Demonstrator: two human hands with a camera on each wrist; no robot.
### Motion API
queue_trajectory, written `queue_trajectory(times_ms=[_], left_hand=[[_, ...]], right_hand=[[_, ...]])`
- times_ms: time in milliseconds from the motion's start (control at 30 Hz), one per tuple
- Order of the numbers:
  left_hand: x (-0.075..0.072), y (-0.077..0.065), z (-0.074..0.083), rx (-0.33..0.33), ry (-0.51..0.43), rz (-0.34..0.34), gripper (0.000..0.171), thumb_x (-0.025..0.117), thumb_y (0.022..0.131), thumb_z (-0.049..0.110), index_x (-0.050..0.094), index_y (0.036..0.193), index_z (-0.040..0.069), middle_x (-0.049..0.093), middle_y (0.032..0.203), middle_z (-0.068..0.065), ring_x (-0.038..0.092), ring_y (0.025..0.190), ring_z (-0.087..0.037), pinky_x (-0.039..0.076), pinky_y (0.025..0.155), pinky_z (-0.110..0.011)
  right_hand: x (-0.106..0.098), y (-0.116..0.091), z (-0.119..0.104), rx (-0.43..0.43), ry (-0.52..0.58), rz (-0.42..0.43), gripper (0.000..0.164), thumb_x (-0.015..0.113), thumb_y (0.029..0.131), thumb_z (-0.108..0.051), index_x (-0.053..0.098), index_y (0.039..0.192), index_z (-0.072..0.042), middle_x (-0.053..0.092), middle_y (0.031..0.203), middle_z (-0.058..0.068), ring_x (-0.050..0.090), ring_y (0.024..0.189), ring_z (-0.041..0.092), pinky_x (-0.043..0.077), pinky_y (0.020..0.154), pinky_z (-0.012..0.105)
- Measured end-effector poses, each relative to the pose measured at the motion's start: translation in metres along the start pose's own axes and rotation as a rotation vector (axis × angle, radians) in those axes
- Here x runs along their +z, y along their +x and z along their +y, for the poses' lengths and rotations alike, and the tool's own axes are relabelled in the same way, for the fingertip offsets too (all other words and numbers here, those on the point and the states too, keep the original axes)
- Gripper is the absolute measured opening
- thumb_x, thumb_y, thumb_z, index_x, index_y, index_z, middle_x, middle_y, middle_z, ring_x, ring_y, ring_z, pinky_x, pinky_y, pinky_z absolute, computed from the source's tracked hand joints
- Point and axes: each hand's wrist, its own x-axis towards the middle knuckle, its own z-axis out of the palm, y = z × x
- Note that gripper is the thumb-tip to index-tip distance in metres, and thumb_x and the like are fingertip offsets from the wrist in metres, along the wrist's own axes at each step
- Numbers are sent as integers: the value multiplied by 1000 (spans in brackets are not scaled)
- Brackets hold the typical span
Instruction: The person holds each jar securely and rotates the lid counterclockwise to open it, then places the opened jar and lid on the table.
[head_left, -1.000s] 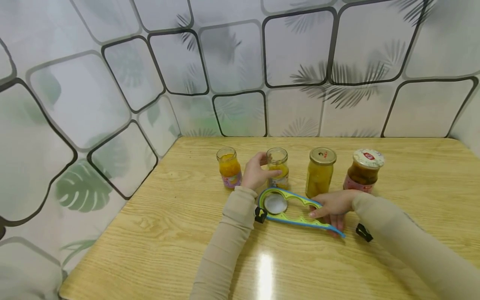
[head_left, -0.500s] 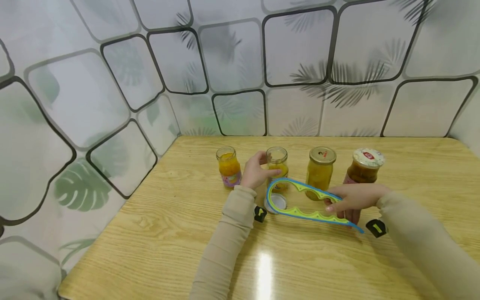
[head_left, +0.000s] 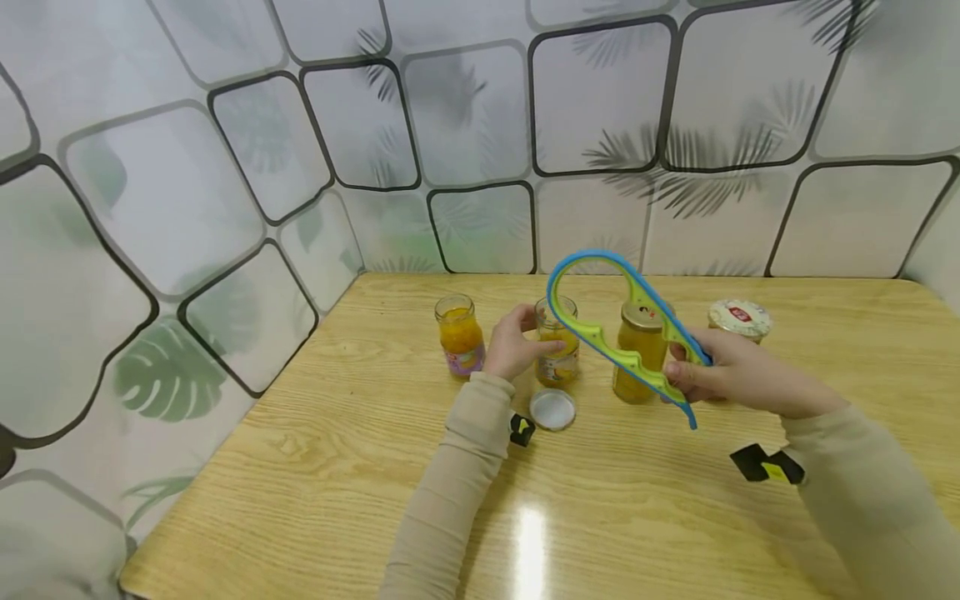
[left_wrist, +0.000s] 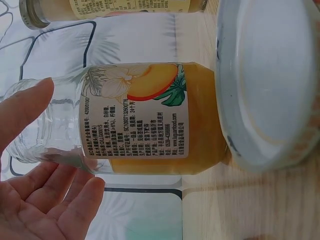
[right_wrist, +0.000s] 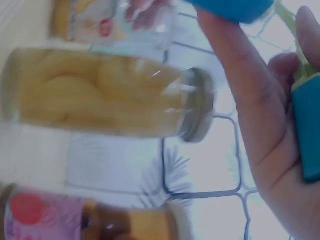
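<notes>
In the head view, the right hand point(head_left: 731, 379) grips the narrow handle end of a blue-and-green jar opener point(head_left: 618, 329), fingers curled round it, and holds it tilted up in the air above the gold-lidded jar point(head_left: 639, 350). The left hand point(head_left: 517, 342) wraps round the open jar point(head_left: 557, 343) of yellow fruit, which stands on the wooden table point(head_left: 337, 467) with its white lid point(head_left: 552, 409) lying flat just in front. A second open jar point(head_left: 459, 335) stands to the left, and a white-capped jar point(head_left: 738, 321) sits partly behind the right hand.

The left wrist view shows thumb and fingers point(left_wrist: 30, 105) spread round the bare glass neck of the jar point(left_wrist: 145, 117), with the lid point(left_wrist: 265, 80) close by. The glass looks smooth, probably slippery and breakable, and half full, so fairly weighty; holding round the labelled body seems safer than round the neck.

In the blurred right wrist view, the palm point(right_wrist: 265, 130) closes on the opener's blue handle point(right_wrist: 307, 130). The tool looks like light, stiff plastic with a grippy lining, best held at that thin end.
</notes>
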Motion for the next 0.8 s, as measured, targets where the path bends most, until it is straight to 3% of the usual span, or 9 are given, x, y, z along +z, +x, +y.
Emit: queue_trajectory(times_ms=[100, 267, 500, 800], left_hand=[[2, 0, 1, -8, -12, -7, 43, 75, 70, 17, 54, 107, 11, 56, 112, -5, 50, 107, -20, 40, 90, -36], [0, -3, 3, -15, -9, -16, 46, 75, 71, 18, 53, 110, 10, 56, 113, -5, 49, 108, -21, 38, 91, -37], [-2, -3, 4, -7, -8, -22, 49, 75, 71, 18, 52, 113, 9, 56, 113, -5, 48, 108, -21, 37, 92, -37], [-3, -3, 2, 2, -13, -31, 49, 75, 71, 19, 52, 113, 8, 56, 114, -5, 48, 109, -21, 37, 92, -37]], right_hand=[[1, -3, -6, -83, 20, 43, 18, 43, 93, -8, 36, 80, 1, 44, 66, 5, 53, 59, 11, 47, 50, 27], [1, -6, -11, -174, 87, 23, 15, 38, 95, -4, 34, 81, 0, 30, 59, 6, 24, 45, 16, 26, 37, 31], [-1, -9, -12, -130, -58, 122, 16, 40, 95, -9, 37, 82, 0, 37, 62, 9, 36, 49, 16, 33, 41, 31], [-7, -14, -10, -145, -163, 210, 15, 42, 93, -6, 37, 80, -2, 38, 58, 3, 34, 43, 13, 32, 37, 28]])
